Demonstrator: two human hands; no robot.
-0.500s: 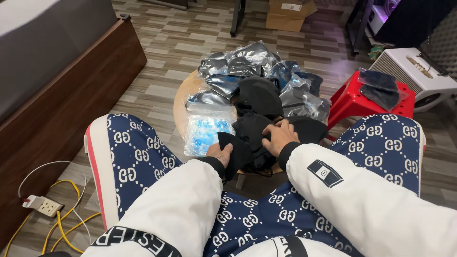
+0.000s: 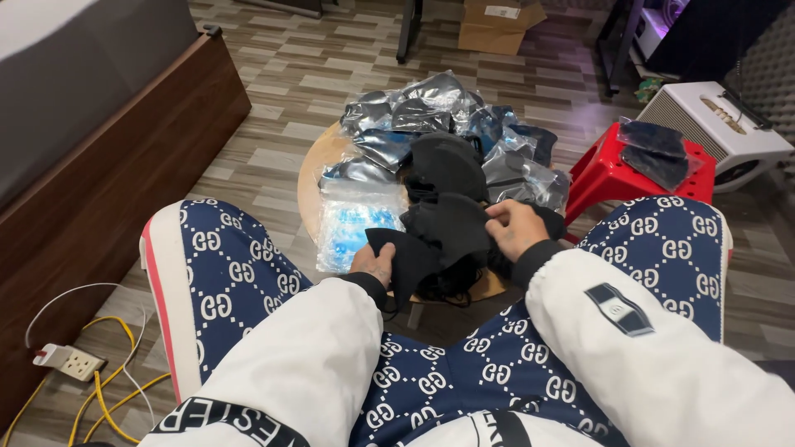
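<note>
Both grips pinch one black cloth mask (image 2: 431, 240): left hand (image 2: 374, 263), right hand (image 2: 515, 228) (over a round wooden table (image 2: 319, 170)).

Grey-brown wood-pattern floor (image 2: 273, 99) in staggered planks. Along the left, dark brown wooden bed frame (image 2: 108, 178) with grey mattress (image 2: 58, 83) on top. At lower left, white power strip (image 2: 70, 362) with yellow and white cables (image 2: 112, 397). Far back, cardboard box (image 2: 497, 25) beside a black furniture leg (image 2: 407, 33). To the right, red plastic stool (image 2: 613, 178), then white speaker-like box (image 2: 716, 132) against dark textured wall (image 2: 766, 58). Purple glow at upper right.
</note>
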